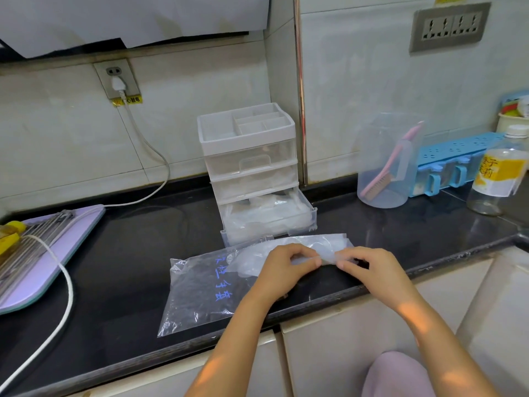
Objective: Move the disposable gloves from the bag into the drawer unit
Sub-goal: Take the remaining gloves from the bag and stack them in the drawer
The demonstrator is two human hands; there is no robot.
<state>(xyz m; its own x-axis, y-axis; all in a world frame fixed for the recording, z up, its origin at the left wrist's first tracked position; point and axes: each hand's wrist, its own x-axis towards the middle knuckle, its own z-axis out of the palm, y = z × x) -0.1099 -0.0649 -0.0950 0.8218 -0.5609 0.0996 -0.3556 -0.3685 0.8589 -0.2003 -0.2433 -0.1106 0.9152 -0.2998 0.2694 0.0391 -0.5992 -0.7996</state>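
- Currently, both hands are working at the right-hand end of the clear plastic bag (200,287), which is lying flat on the black countertop (128,253) just in front of the drawer unit (249,156).
- The left hand (286,265) is curling its fingers and thumb into a pinch on the thin translucent film at that end.
- The right hand (372,267) is pinching the same film from the other side, so the two sets of fingertips are almost meeting.
- Whether they are gripping the bag's own mouth or a glove partly drawn out, I cannot tell: it is clear film on clear film.
- The disposable gloves (252,260) are showing as a cloudy wad inside the bag, bunching toward the end the hands are holding.
- Judging by that, the two-handed pinch is probably serving to part the opening so the wad can come free.
- The bottom drawer (272,222) is standing pulled out toward the bag, and pale crumpled film is lying in it, likely gloves already put in.
- Leaving it open and close by is keeping the carry from bag to drawer short.
- The two drawers above it are sitting closed.
- A lilac cutting board (57,253) with a white cord (67,285) over it is lying well to the left.
- A clear jug (383,167) with a pink brush inside and a yellow-labelled bottle (498,173) are standing well to the right, out of the working space.
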